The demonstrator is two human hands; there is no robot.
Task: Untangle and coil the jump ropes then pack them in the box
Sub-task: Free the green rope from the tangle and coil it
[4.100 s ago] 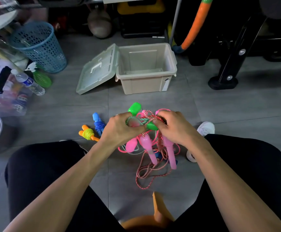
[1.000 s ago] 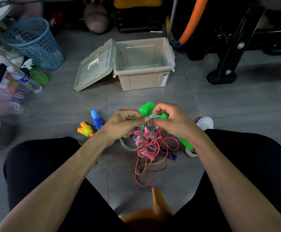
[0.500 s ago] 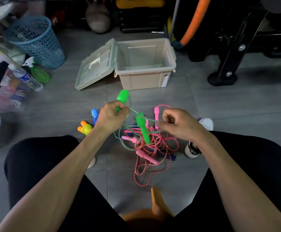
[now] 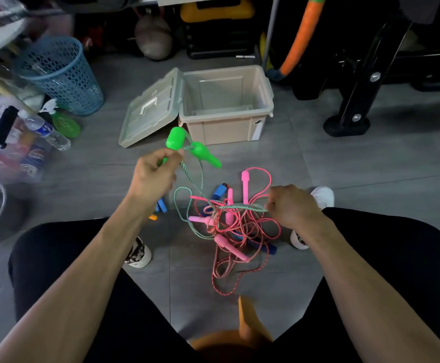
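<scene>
Left hand [image 4: 153,176] raised, fingers curled round a green handle [image 4: 175,140], second green handle [image 4: 205,155] dangling beside it; right hand [image 4: 291,207] pinches the green cord [image 4: 242,207] taut across the rope tangle [image 4: 234,226] on the floor [image 4: 344,163] between the knees. At 12 o'clock, bare floor, then the box [image 4: 226,127], lid [image 4: 150,108] swung open at its 9 o'clock, nothing visible inside. Blue basket [image 4: 61,74] at 10 o'clock.

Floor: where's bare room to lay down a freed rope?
Bare tile right of the box, up to the black stand foot; also between open lid and blue basket. Crowded around the rope tangle between the knees.
</scene>
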